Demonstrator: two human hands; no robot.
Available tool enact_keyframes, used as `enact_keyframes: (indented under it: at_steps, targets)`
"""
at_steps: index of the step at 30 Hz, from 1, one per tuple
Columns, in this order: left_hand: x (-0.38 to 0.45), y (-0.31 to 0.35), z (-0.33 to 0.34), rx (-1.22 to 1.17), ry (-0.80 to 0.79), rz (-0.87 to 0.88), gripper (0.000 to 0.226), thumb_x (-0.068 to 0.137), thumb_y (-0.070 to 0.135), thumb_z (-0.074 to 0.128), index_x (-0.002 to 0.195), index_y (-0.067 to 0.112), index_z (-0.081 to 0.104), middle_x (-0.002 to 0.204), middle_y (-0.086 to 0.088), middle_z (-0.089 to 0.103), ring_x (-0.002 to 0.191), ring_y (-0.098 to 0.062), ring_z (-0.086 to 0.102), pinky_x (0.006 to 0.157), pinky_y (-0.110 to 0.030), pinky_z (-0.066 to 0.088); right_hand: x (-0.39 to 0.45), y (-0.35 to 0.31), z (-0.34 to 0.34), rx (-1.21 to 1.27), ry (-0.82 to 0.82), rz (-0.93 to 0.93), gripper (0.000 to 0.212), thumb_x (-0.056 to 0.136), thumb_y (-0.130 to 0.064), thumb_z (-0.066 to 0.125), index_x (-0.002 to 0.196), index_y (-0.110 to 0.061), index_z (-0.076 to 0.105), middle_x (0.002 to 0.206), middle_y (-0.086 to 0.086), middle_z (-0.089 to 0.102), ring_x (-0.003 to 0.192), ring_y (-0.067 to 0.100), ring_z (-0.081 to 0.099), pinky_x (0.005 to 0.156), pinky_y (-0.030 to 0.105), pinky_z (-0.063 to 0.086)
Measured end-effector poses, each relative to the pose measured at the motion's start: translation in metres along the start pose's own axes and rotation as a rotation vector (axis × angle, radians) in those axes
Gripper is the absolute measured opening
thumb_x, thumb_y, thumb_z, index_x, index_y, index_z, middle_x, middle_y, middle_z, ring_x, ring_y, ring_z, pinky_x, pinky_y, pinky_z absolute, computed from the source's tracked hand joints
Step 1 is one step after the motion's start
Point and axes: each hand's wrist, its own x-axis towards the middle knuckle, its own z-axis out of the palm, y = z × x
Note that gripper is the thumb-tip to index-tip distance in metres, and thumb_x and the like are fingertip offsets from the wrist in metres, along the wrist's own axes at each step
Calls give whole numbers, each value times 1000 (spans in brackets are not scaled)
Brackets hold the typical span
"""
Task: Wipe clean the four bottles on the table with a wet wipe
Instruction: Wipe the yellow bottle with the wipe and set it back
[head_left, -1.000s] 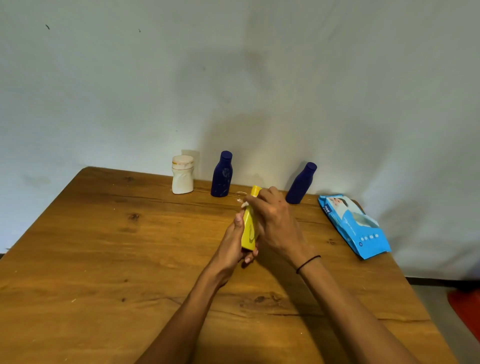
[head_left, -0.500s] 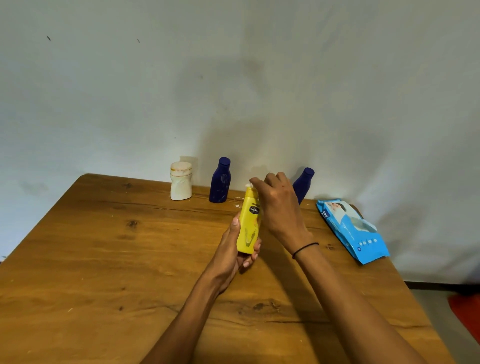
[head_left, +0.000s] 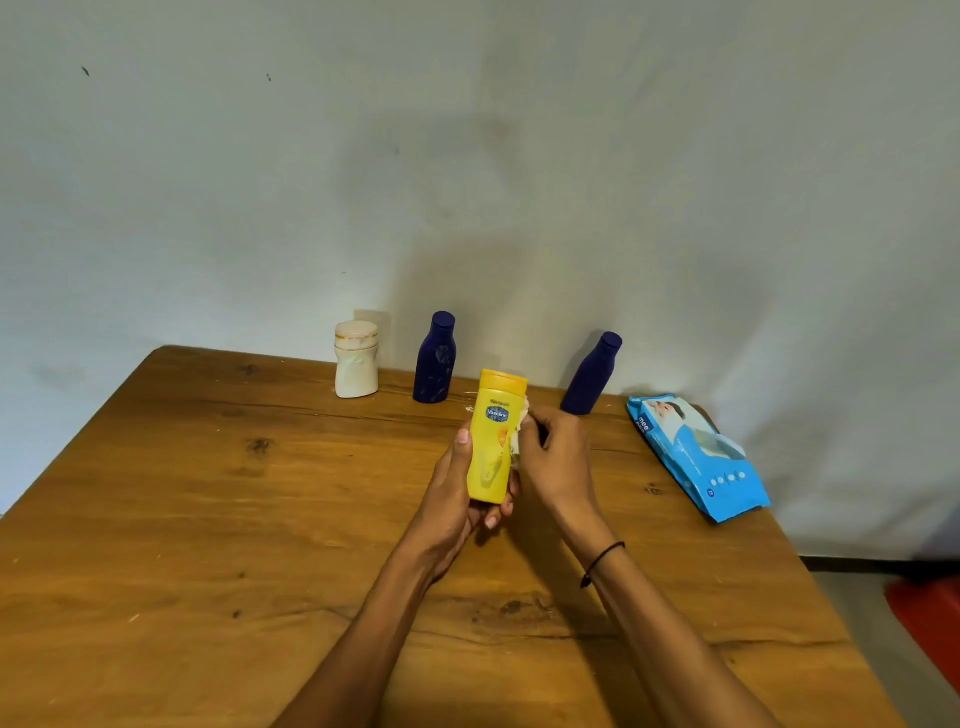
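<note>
Wooden table against plain wall. Left hand grips yellow bottle upright above table, fingers curled round its lower half. Right hand presses white wipe to bottle's right side, fingers curled on it. White bottle, two blue bottles stand at back edge; wipes pack lies right

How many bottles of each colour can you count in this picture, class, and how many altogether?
Yellow bottle, held in the left hand while the right hand presses a wet wipe to it: 1
White bottle: 1
Dark blue bottles, left one and right one: 2
Total: 4
</note>
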Motion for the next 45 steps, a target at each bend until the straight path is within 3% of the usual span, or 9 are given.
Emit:
enact_keyframes:
  at_steps: [5,11,14,17,24,30,39,42,45]
  targets:
    - [0,-1,-1,60,35,30,51,108,60,28,147,35,48,89,-15,68,69,-24,62,52,-30,47,-14,9,1,159,-211,115,26,112,-27,46,110,-15,69,75,8,72,59,26,70,60,52,62]
    - [2,-3,-2,42,33,-6,53,108,61,29,149,34,48,91,-16,68,71,-23,60,52,-29,46,-17,-8,-12,313,-317,247,24,106,-28,58,122,-11,62,90,13,76,58,22,70,58,37,64]
    - [2,-4,-3,47,-16,-9,56,107,63,29,146,29,51,87,-19,64,68,-26,57,51,-29,45,-10,-17,-14,490,-251,331,26,108,-26,54,114,-3,65,76,11,72,51,14,66,45,23,54]
    - [3,-5,-3,47,-30,-13,53,107,62,29,143,30,53,86,-18,64,67,-26,57,50,-29,44,7,-14,-9,427,-151,316,35,105,-34,55,108,-3,70,86,0,77,69,5,74,55,14,52]
    - [3,-6,-5,41,23,9,55,108,59,32,151,28,46,81,-19,64,64,-24,61,46,-26,44,-3,-2,6,185,-76,132,55,86,-67,57,80,-14,72,68,3,72,61,14,69,55,30,49]
    - [5,-8,-4,44,9,15,53,109,57,30,152,30,44,82,-20,64,63,-24,59,45,-25,44,2,0,2,48,-99,115,60,84,-70,54,62,-15,55,50,-8,51,42,1,48,43,15,33]
    - [0,-7,2,81,-88,37,47,110,56,27,154,47,40,82,-19,64,65,-25,58,48,-27,44,27,-17,0,308,96,271,45,106,-48,45,80,-13,55,62,-7,59,55,-2,64,51,14,46]
    - [2,-7,0,57,-30,35,48,109,57,29,154,46,41,82,-20,64,64,-25,58,47,-27,43,19,-17,5,392,63,273,21,105,-37,55,109,-18,60,92,0,71,77,4,73,64,20,57]
    - [5,-8,-3,53,15,29,51,107,60,31,154,43,42,84,-19,66,66,-26,60,48,-27,43,9,-19,7,582,20,382,26,103,-20,64,126,-16,54,104,4,76,85,9,78,66,22,60]
